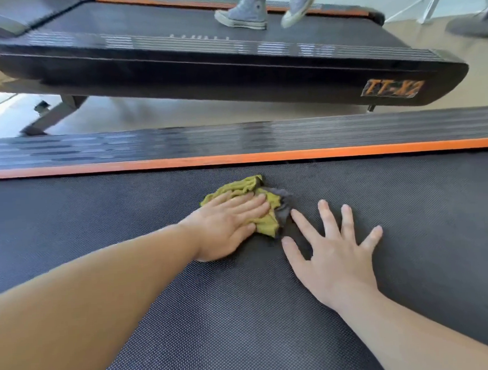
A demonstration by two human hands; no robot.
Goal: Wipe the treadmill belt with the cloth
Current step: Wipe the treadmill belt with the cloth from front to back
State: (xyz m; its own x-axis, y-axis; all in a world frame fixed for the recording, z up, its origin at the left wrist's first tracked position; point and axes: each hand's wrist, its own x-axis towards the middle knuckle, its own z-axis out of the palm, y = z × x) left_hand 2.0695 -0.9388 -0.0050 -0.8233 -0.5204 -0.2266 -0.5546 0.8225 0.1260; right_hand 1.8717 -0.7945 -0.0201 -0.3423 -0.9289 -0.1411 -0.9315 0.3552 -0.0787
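Dark, woven-textured treadmill belt (245,313) fills the lower view. On it, near the far edge, lies a crumpled yellow-green and grey cloth (264,226). The left hand (225,229) presses down on the cloth, its grip flat, fingers straight and close together. The right hand (332,253) rests just beside it on the bare belt, grip splayed, holding nothing. Beyond run an orange stripe (264,156) and a ribbed side rail (262,138). Farther off, a second treadmill (230,71) carries someone's grey sneakers (243,11).

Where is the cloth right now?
In the head view the cloth lies mid-frame on the treadmill belt, under the left hand, just left of the right hand.
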